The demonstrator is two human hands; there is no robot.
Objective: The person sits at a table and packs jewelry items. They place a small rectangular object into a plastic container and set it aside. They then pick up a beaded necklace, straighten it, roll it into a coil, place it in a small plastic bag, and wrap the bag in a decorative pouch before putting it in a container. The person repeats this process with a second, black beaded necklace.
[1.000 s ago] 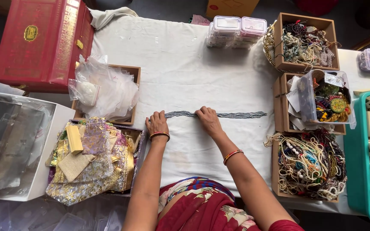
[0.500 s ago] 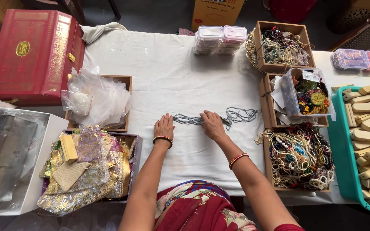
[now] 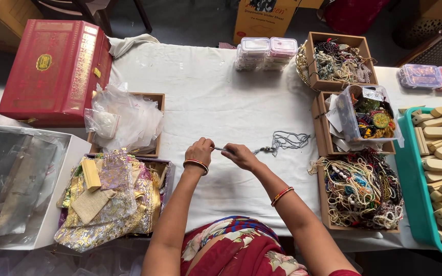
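A grey multi-strand bead necklace [image 3: 285, 140] lies on the white cloth [image 3: 216, 97], its right end bunched in loose loops. My left hand [image 3: 199, 152] is closed on the necklace's left end. My right hand [image 3: 237, 153] pinches the strands a few centimetres to the right. The short stretch between the two hands is lifted off the cloth. Both wrists wear red and gold bangles.
A wooden tray of clear plastic bags [image 3: 126, 118] and a box of shiny fabric pouches [image 3: 108, 197] sit left. A red case [image 3: 54, 66] lies far left. Wooden boxes of beads [image 3: 361, 191] line the right, beside a teal crate of wooden pieces [image 3: 438, 168]. Small plastic boxes [image 3: 266, 52] stand at the back.
The necklace lay stretched in a straight line a second ago. My hands have gathered its left part together and lifted it, and the right end has bunched into loops.
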